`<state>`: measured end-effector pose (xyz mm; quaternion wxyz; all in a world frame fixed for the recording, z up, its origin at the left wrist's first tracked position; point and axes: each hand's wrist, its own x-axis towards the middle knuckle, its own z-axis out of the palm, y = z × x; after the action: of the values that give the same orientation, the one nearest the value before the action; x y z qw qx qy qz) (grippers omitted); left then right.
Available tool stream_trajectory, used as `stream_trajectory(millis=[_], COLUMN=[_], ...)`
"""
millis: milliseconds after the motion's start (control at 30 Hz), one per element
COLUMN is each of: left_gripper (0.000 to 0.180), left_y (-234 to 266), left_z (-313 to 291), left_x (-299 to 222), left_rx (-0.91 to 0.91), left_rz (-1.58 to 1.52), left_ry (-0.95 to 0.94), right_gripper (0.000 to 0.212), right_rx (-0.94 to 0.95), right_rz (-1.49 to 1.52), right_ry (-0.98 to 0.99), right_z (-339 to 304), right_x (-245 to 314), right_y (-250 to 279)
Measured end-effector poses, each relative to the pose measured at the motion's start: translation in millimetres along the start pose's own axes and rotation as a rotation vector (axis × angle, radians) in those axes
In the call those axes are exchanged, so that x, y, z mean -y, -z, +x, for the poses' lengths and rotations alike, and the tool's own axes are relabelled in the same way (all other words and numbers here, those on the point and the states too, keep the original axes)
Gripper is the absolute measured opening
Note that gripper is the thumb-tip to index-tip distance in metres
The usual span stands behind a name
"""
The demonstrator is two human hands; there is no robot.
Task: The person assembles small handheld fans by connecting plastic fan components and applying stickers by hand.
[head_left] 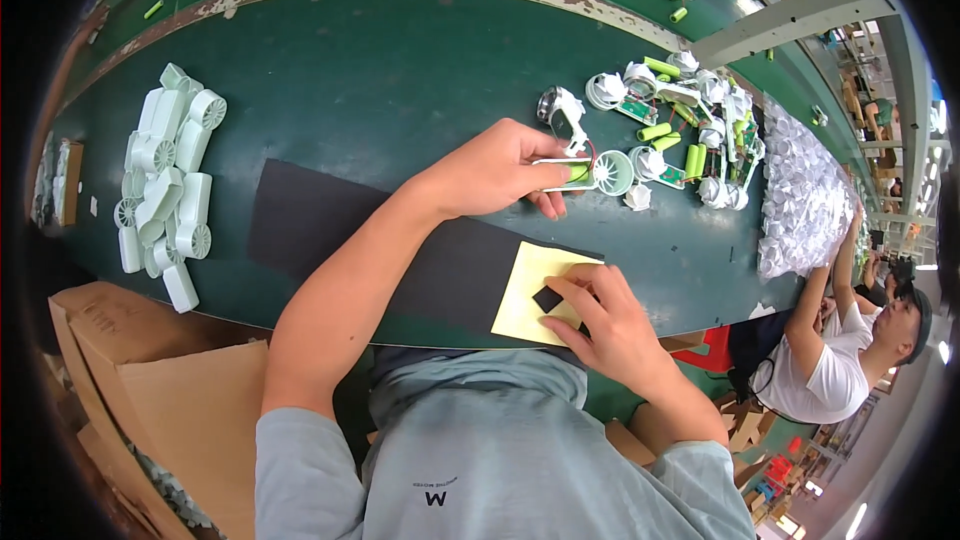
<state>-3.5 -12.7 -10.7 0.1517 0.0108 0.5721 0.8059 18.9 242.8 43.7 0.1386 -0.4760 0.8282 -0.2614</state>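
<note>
My left hand (510,172) is closed on a pale green fan housing (568,174) shaped like a small handheld fan. A green battery lies inside the housing, and its round grille end (612,172) points right. Wires run from it to a white and metal motor head (562,115) just above. Lower right, my right hand (608,325) pinches a small black square pad (547,299) over a yellow backing sheet (515,305). Another black piece shows partly under its fingers. Beneath the sheet lies a long black mat (320,220), partly hidden by my left forearm.
A pile of pale green housings (165,180) lies at the left. Several fan assemblies with green batteries (690,130) crowd the right, beside a bag of white parts (800,190). A co-worker (830,350) reaches toward that bag. A cardboard box (190,420) stands at the lower left.
</note>
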Motion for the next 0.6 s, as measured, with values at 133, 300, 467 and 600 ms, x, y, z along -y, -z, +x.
stream_trajectory(millis=[133,300,467,600], left_gripper=[0.028,0.034,0.038,0.037], left_y=[1,1,1,2], left_z=[-4,-4,-2,0], left_x=[3,4,9,8], left_rx=[0.004,0.029,0.014,0.013], left_rz=[0.036,0.018,0.022,0.041], left_ry=[0.004,0.024,0.022,0.028], right_gripper=[0.032,0.028,0.028,0.033], right_rx=[0.078,0.083,0.132,0.113], right_rz=[-0.085,-0.169,-0.131,-0.137], right_ry=[0.117,0.234,0.202,0.198], right_z=[0,-1,3,4], right_x=[-11,-16,-11,-7], right_y=[-1,2,5,6])
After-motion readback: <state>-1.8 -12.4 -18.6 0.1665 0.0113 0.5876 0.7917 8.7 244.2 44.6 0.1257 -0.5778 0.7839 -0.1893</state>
